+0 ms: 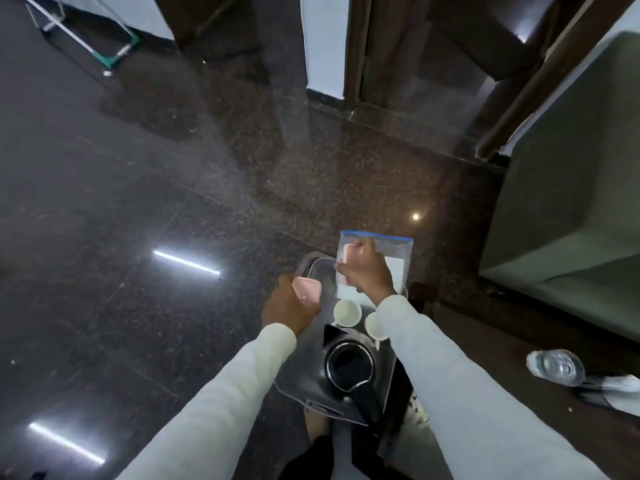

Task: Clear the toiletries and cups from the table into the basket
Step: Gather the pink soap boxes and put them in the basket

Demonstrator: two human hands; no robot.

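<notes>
My left hand point(289, 306) grips a small pink packet point(308, 289) above the far left part of a silver tray point(304, 379). My right hand point(363, 268) holds another pink packet point(348, 261) together with a clear zip bag with a blue top edge point(394, 247), lifted over the tray's far end. Two white cups point(347, 311) point(373, 325) stand on the tray just below my right wrist. A black kettle point(349, 370) sits nearer to me on the tray. No basket can be made out.
A clear plastic water bottle point(556, 367) lies on the dark wooden table point(502, 341) at the right, beside white wrappers point(620, 382). A grey armchair point(571, 185) stands at the right. Polished dark stone floor point(173, 185) spreads to the left and ahead.
</notes>
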